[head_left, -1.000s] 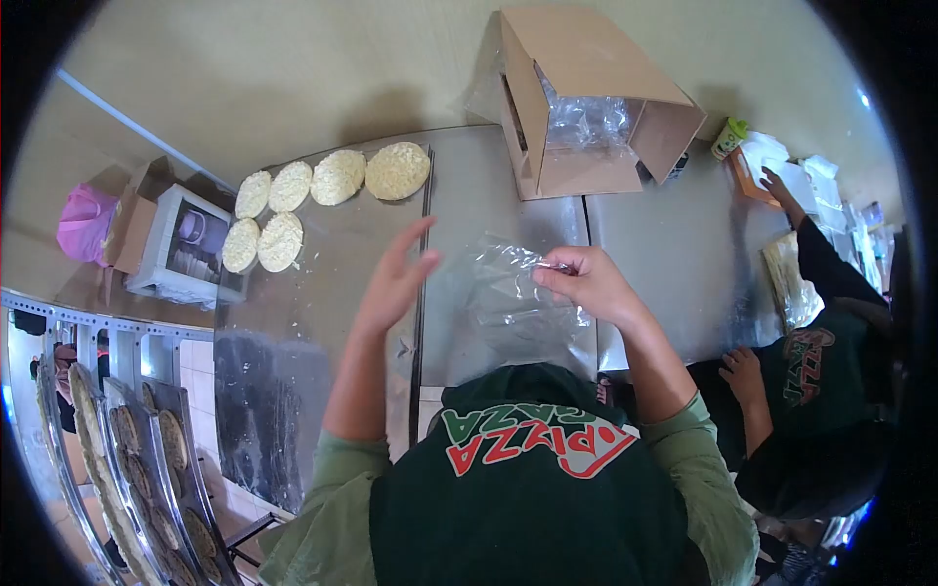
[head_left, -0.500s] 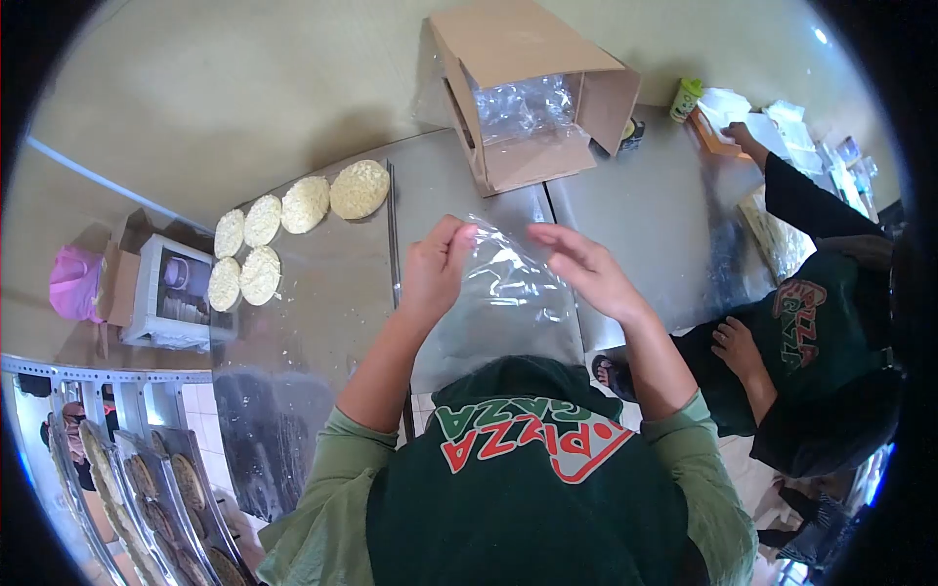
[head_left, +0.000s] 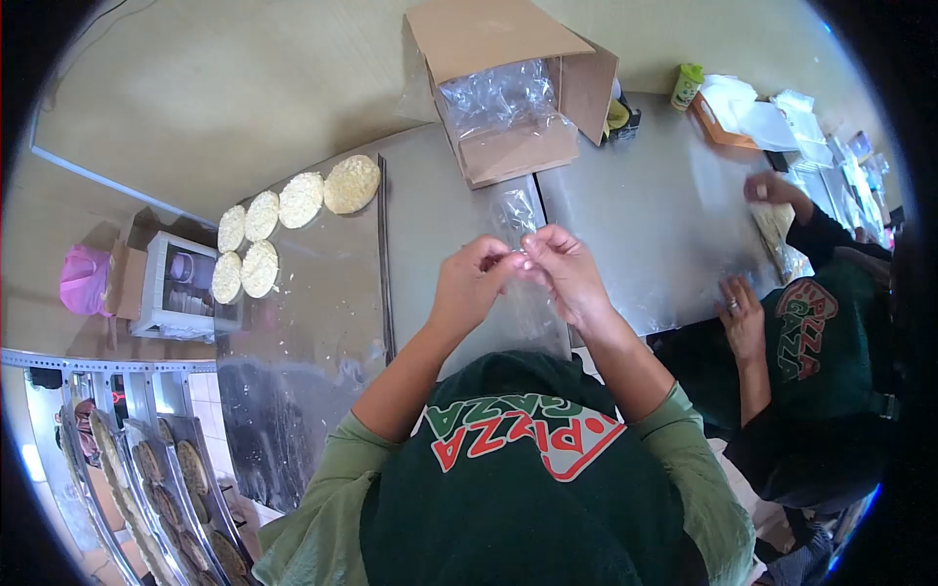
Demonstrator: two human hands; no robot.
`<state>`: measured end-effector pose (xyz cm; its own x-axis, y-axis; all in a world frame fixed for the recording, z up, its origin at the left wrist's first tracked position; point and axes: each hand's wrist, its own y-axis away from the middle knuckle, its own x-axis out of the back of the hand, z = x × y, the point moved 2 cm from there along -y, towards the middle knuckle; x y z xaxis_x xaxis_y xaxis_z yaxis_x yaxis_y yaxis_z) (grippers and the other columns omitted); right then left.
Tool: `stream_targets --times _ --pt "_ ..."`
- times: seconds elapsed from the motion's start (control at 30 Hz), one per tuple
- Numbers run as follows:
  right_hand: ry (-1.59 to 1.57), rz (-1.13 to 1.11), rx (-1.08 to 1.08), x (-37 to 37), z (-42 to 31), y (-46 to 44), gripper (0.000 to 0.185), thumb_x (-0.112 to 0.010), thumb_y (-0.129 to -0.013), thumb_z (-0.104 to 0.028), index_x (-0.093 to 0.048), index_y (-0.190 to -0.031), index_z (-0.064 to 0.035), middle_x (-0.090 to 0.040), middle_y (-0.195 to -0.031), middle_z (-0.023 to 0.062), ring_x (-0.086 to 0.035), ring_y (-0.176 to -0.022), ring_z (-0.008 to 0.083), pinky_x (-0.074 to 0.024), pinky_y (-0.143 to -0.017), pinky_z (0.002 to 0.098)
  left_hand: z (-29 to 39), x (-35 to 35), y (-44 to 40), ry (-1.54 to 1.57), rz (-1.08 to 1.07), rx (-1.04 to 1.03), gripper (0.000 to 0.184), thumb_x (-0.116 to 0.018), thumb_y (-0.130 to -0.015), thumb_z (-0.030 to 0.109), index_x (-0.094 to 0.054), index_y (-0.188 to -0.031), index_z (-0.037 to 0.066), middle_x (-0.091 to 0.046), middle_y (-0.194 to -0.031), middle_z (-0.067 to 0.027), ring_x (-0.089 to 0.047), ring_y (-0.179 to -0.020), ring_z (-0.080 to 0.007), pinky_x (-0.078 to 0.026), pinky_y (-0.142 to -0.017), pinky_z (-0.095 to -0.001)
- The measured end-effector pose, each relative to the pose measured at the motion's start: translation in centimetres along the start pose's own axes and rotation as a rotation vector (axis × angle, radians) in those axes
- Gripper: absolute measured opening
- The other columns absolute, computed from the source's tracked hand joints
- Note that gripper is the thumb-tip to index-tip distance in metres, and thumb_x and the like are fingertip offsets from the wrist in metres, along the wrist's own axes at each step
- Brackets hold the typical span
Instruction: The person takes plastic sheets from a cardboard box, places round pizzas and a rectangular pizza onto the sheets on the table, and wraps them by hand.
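A clear plastic bag [head_left: 518, 207] is pinched in front of me, its film showing above and below my fingers. My left hand [head_left: 471, 283] closes on it with thumb and forefinger. Right beside it, the fingertips of my right hand [head_left: 569, 275] pinch the same bag, and the two hands meet at its edge. Just beyond the hands stands an open cardboard box [head_left: 518, 156] on its side, stuffed with more clear plastic bags [head_left: 500, 98]. Exactly how the bag's edge lies between my fingertips is hard to make out.
Several round pizza bases with a pale, crumbly topping [head_left: 301, 200] lie on the steel table [head_left: 313, 313] to the left. A co-worker's hand [head_left: 745, 317] rests at the right table edge. A green cup [head_left: 687, 86] stands at the back; a rack [head_left: 147, 430] holds bases lower left.
My hands have come together from apart, and my right hand has gone from open fingers to a pinch on the bag. The co-worker's far arm has drawn back from the papers.
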<state>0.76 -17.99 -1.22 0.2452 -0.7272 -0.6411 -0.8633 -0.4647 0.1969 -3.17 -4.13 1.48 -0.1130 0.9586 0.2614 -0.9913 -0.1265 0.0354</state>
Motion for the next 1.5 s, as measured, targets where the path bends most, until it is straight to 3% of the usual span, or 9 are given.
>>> stream_targets --times 0.23,0.53,0.73,0.8,0.9,1.13,1.23,1.37,1.5 --pt "0.739 0.027 0.247 -1.2 -1.6 0.2 0.013 -0.064 -0.076 -0.004 -0.057 -0.087 -0.0021 -0.058 -0.075 0.004 -0.057 -0.067 0.0105 -0.0482 -0.061 0.0263 -1.1 1.2 0.6 -0.061 0.156 0.065 0.011 -0.059 -0.083 0.013 -0.058 -0.082 0.003 -0.057 -0.072 -0.0039 -0.055 -0.059 -0.0091 -0.042 -0.047 -0.0237" --pt "0.89 0.225 0.332 3.7 2.2 -1.9 0.002 -0.054 -0.074 -0.001 -0.057 -0.074 -0.0004 -0.056 -0.074 0.0054 -0.055 -0.062 0.0143 -0.0438 -0.057 0.0257 -5.7 3.9 1.0 1.38 -0.095 0.287 0.017 -0.047 -0.092 0.022 -0.05 -0.081 0.009 -0.049 -0.071 -0.0001 -0.048 -0.06 -0.0107 -0.039 -0.051 -0.0236" --pt "0.053 0.113 -0.05 -4.5 6.0 0.0 0.012 -0.042 -0.079 -0.004 -0.051 -0.072 -0.0067 -0.05 -0.063 0.0017 -0.046 -0.057 0.0099 -0.0357 -0.051 0.0239 -7.9 1.2 1.1 0.705 0.369 0.173 0.031 -0.038 -0.094 0.031 -0.039 -0.068 0.015 -0.036 -0.058 0.0047 -0.034 -0.049 -0.0054 -0.031 -0.047 -0.0179" --pt "0.545 0.343 0.191 -1.4 5.9 -1.1 0.015 -0.038 -0.08 -0.004 -0.051 -0.075 -0.0081 -0.045 -0.06 0.0006 -0.042 -0.053 0.009 -0.0314 -0.047 0.0259 -7.2 4.4 1.1 0.92 0.133 0.366 0.033 -0.038 -0.094 0.035 -0.037 -0.068 0.016 -0.035 -0.057 0.0055 -0.033 -0.048 -0.0043 -0.029 -0.045 -0.0179" --pt "0.207 0.427 -0.23 6.6 6.9 -3.6 0.015 -0.038 -0.082 -0.006 -0.051 -0.074 -0.0078 -0.044 -0.06 0.0007 -0.04 -0.053 0.0087 -0.0306 -0.046 0.027 -7.3 2.8 1.1 0.859 0.032 0.592 0.036 -0.041 -0.092 0.042 -0.036 -0.066 0.017 -0.032 -0.054 0.0059 -0.03 -0.042 -0.0056 -0.025 -0.038 -0.0204" --pt "1.4 0.109 0.673 4.4 7.6 -0.2 0.017 -0.04 -0.083 -0.009 -0.051 -0.071 -0.0059 -0.05 -0.062 0.0019 -0.047 -0.052 0.0141 -0.0367 -0.047 0.0262 -8.6 -1.2 0.0 0.741 0.096 0.577 0.035 -0.045 -0.091 0.04 -0.036 -0.066 0.017 -0.034 -0.055 0.0048 -0.033 -0.042 -0.0063 -0.023 -0.035 -0.023" --pt "0.473 0.692 -0.025 17.8 3.2 -2.4 0.016 -0.038 -0.084 -0.009 -0.05 -0.073 -0.0059 -0.043 -0.053 -0.0014 -0.037 -0.035 0.0127 -0.0314 -0.032 0.0278 -9.3 0.2 -0.3 0.861 0.101 0.664 0.03 -0.045 -0.091 0.038 -0.037 -0.073 0.015 -0.037 -0.058 0.0026 -0.033 -0.041 -0.0076 -0.027 -0.034 -0.0227" --pt "0.62 0.7 0.008 21.1 5.7 -2.1 0.012 -0.046 -0.083 -0.01 -0.051 -0.091 -0.0022 -0.055 -0.064 0.0059 -0.056 -0.057 0.0131 -0.0418 -0.048 0.0293 -15.5 -1.6 -1.6 0.6 0.364 0.502 0.023 -0.044 -0.092 0.033 -0.037 -0.084 0.013 -0.041 -0.062 -0.0006 -0.033 -0.036 -0.0101 -0.031 -0.032 -0.0239" --pt "1.29 0.707 0.199 21.1 2.8 0.5 0.02 -0.046 -0.086 -0.013 -0.044 -0.104 -0.0047 -0.058 -0.076 0.0246 -0.057 -0.068 0.041 -0.0416 -0.06 0.0473 -19.1 -0.7 -0.4 0.219 0.358 0.512 0.017 -0.041 -0.093 0.026 -0.036 -0.092 0.01 -0.046 -0.069 -0.0045 -0.046 -0.047 -0.0133 -0.037 -0.036 -0.0275"
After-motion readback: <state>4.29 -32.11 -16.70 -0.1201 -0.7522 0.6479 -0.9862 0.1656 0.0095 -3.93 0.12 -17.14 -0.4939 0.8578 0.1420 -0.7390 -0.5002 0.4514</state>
